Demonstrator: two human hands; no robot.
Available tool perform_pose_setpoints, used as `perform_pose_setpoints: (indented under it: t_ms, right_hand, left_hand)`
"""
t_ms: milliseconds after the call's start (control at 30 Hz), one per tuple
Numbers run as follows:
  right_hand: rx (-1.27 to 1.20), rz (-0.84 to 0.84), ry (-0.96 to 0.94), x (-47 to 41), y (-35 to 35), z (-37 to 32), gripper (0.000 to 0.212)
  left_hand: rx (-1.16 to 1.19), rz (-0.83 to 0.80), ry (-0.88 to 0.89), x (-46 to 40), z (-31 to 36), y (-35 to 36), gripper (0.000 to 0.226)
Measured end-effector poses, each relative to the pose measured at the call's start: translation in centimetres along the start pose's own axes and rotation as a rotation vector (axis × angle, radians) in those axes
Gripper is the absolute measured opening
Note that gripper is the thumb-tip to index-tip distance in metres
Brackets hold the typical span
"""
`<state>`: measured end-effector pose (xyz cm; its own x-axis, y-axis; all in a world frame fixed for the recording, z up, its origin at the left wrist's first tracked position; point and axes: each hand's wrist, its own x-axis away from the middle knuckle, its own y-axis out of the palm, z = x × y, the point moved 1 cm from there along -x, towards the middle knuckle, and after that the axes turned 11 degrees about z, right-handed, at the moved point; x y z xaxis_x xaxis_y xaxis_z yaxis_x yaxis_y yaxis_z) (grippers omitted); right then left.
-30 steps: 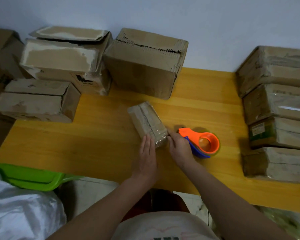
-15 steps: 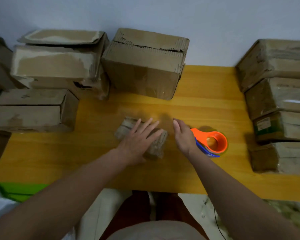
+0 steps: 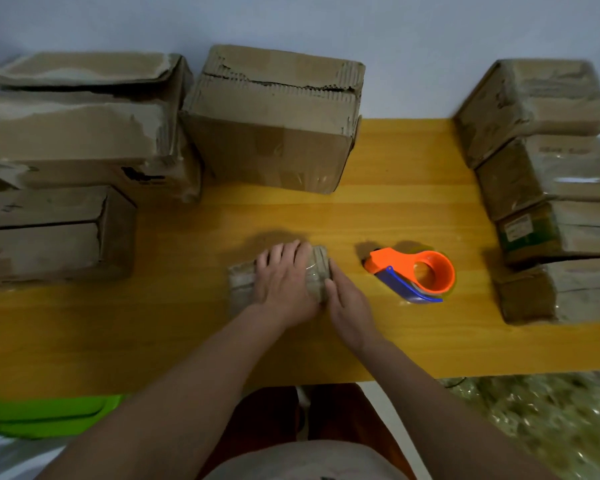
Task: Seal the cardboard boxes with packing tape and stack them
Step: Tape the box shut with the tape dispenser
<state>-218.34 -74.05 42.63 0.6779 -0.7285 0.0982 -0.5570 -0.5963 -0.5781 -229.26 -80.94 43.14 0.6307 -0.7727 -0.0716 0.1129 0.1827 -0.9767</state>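
Forearms are seen entering from the bottom edge, above a dark red garment and a pale floor. A green plastic item (image 3: 45,414) lies at lower left beneath the bench edge; crumpled clear wrap (image 3: 548,417) is seen on the floor at lower right.

Yellow wood-grain bench (image 3: 153,341) is recorded, its near edge running across the lower part of the view. Near its middle a small taped cardboard box (image 3: 241,284) lies flat on the surface. The left hand (image 3: 284,282) is laid over the box top, fingers straight and close together, pressing down. The right hand (image 3: 352,308) is set against the box's right end, fingers extended and touching it; nothing is gripped by either hand.

Just right of the box, apart from both hands, an orange and blue tape dispenser (image 3: 416,273) rests on the bench.

Along the right edge a stack of four tape-wrapped boxes (image 3: 551,188) is noted. At left a worn long box (image 3: 49,233) sits on the bench, with a larger torn box (image 3: 80,133) behind it. A large corrugated box (image 3: 274,123) stands at the back centre against a plain pale wall (image 3: 326,26).
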Motion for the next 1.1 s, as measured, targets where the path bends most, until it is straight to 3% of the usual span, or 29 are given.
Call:
perform_pose_setpoints:
  t_ms: [100,200,267,433,567,700,767,867,967,1100]
  right_hand:
    - [0.018,-0.043,0.026,-1.2,-0.2,0.4,0.042]
    - [0.022,0.132,0.04,-1.7,-0.6,-0.4,0.041]
    - [-0.042,0.203,0.024,-1.6,-0.1,-1.1,0.038]
    - [-0.146,0.113,0.186,-2.3,0.5,-1.0,0.035]
    - [-0.04,0.261,0.066,-3.3,-0.6,-1.7,0.028]
    - [-0.047,0.104,0.162,-4.3,-0.1,-1.5,0.029]
    - [-0.005,0.113,0.155,-4.9,-0.5,-1.2,0.027]
    - [0.093,0.192,0.004,-5.4,-1.1,-1.9,0.024]
    - [0.14,0.001,-0.1,-5.9,-0.6,-3.3,0.024]
    - [0.175,0.091,-0.005,-6.2,-0.9,-2.1,0.022]
  left_hand:
    - [0.014,-0.029,-0.014,-0.2,0.1,0.1,0.09]
    - [0.052,-0.136,-0.005,-0.6,-0.9,-0.3,0.121]
    - [0.015,-0.186,0.055,-0.6,-1.7,-0.6,0.128]
    - [-0.02,-0.091,0.068,0.2,-2.1,-0.3,0.122]
    - [-0.027,-0.072,0.084,0.4,-2.3,-0.3,0.118]
    - [-0.032,-0.061,0.089,0.4,-2.3,-0.3,0.117]
    - [-0.028,-0.066,0.089,0.5,-2.4,-0.2,0.118]
    - [-0.037,-0.065,0.092,0.5,-2.4,-0.1,0.116]
    - [-0.047,-0.066,0.086,0.5,-2.3,-0.1,0.116]
    - [-0.035,-0.05,0.058,0.6,-2.2,-0.1,0.118]
